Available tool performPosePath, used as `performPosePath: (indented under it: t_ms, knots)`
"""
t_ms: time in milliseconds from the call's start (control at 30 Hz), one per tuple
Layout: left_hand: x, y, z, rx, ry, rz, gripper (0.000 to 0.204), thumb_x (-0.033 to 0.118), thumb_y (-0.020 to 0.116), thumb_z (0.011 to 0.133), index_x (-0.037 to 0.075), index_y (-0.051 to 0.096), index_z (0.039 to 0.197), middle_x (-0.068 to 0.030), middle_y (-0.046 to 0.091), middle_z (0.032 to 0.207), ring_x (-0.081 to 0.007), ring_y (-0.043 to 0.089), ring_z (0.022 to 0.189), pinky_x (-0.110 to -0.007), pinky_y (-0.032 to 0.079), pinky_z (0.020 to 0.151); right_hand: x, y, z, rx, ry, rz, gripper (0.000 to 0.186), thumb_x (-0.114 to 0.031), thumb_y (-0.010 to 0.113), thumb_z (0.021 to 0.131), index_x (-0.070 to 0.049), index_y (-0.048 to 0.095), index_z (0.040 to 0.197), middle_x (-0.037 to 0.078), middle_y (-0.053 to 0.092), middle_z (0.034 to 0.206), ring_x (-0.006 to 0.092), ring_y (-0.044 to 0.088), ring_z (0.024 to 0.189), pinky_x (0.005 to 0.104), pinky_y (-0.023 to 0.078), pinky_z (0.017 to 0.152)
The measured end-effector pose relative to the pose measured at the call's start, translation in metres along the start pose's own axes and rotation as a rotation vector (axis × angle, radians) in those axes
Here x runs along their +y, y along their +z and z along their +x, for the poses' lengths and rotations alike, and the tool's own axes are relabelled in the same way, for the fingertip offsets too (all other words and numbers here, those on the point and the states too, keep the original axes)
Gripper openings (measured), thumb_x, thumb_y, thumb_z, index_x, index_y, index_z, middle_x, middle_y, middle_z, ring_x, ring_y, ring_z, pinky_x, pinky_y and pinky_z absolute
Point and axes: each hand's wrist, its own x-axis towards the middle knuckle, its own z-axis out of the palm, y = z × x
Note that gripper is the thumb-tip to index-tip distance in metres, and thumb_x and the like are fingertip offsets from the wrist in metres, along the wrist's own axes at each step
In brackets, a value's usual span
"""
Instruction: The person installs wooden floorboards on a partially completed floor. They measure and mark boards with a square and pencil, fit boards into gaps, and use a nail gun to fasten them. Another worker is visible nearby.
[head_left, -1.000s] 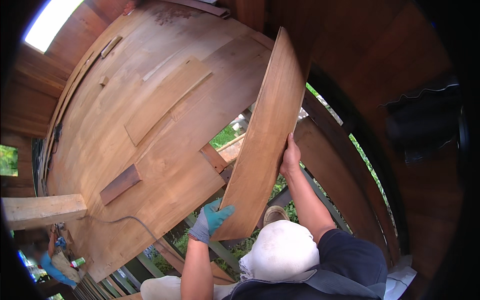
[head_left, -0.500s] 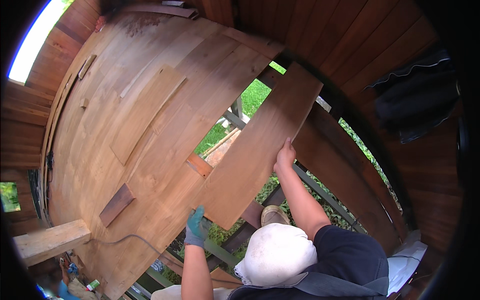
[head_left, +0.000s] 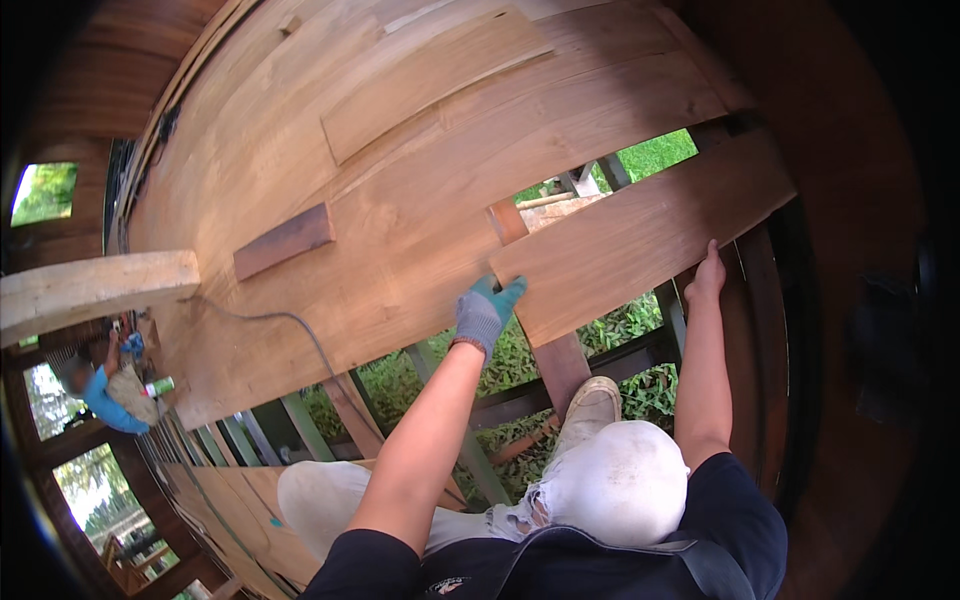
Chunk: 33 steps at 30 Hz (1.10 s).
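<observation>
A wide brown wooden plank (head_left: 640,235) lies slanted over the floor opening, partly covering it. My right hand (head_left: 706,275), bare, grips its near long edge toward the right, with some of the fingers hidden beneath. At the plank's left end is my left hand (head_left: 485,312), in a grey and green glove. Its thumb and fingers are apart, touching the plank's corner and the laid floorboards (head_left: 400,230). A strip of opening showing grass separates the plank's far edge from those boards. A short reddish wood piece (head_left: 508,222) sticks out beside the plank's left end.
Joists (head_left: 465,450) cross the gap around my shoe (head_left: 596,402), with plants below. On the floor lie a loose board (head_left: 430,85), a dark wood block (head_left: 285,242) and a cable (head_left: 290,317). A thick beam (head_left: 100,290) juts in at left, near a person in blue (head_left: 115,395).
My view has swung, so the plank appears lower and flatter. My left hand stays at its left end, with thumb and fingers more spread; my right hand stays on the near edge.
</observation>
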Motion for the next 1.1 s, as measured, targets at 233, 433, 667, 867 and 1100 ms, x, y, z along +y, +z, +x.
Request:
performPosePath:
  t_ms: [233, 433, 667, 867, 1100]
  knots:
    - [0.008, 0.021, -0.015, 0.266, -0.049, -0.312, 0.033, 0.026, 0.070, 0.087, -0.001, 0.067, 0.106, -0.0135, 0.071, 0.083, -0.0177, 0.066, 0.076, -0.033, 0.052, 0.070, -0.002, 0.012, -0.002, 0.021, 0.014, 0.142, 0.055, -0.036, 0.058, 0.097, 0.003, 0.048, 0.134, 0.011, 0.052, 0.136, 0.0269, 0.053, 0.121, 0.0436, 0.042, 0.102]
    - [-0.001, 0.029, -0.016, 0.147, -0.159, -0.702, 0.026, 0.014, 0.063, 0.090, -0.001, 0.068, 0.112, -0.0047, 0.067, 0.089, -0.0117, 0.059, 0.077, -0.027, 0.049, 0.069, -0.005, 0.034, -0.016, 0.179, -0.018, 0.197, 0.060, -0.036, 0.055, 0.099, 0.009, 0.041, 0.137, 0.016, 0.048, 0.140, 0.0291, 0.050, 0.124, 0.0434, 0.040, 0.107]
    - [-0.007, 0.029, -0.015, 0.068, -0.232, -0.929, 0.026, 0.012, 0.062, 0.091, 0.003, 0.068, 0.114, -0.0021, 0.067, 0.091, -0.0106, 0.059, 0.076, -0.027, 0.049, 0.068, 0.000, 0.039, -0.008, 0.187, -0.066, 0.138, 0.058, -0.036, 0.047, 0.102, 0.010, 0.039, 0.137, 0.018, 0.047, 0.141, 0.0306, 0.050, 0.125, 0.0440, 0.040, 0.107]
    - [-0.007, 0.005, -0.040, -0.107, -0.389, -1.395, 0.026, 0.011, 0.057, 0.094, 0.006, 0.062, 0.118, -0.0002, 0.064, 0.087, -0.0103, 0.060, 0.071, -0.025, 0.051, 0.065, -0.009, 0.038, -0.020, 0.158, -0.113, 0.030, 0.053, -0.033, 0.042, 0.104, 0.012, 0.043, 0.133, 0.018, 0.052, 0.136, 0.0308, 0.055, 0.120, 0.0422, 0.046, 0.103]
    - [0.011, -0.015, -0.055, -0.533, -0.163, -1.729, 0.026, 0.011, 0.054, 0.096, 0.001, 0.059, 0.120, -0.0011, 0.062, 0.089, -0.0103, 0.059, 0.071, -0.026, 0.055, 0.068, -0.035, 0.014, 0.000, 0.091, -0.206, -0.054, 0.045, -0.024, 0.038, 0.105, 0.012, 0.045, 0.131, 0.019, 0.053, 0.135, 0.0295, 0.055, 0.119, 0.0406, 0.045, 0.104]
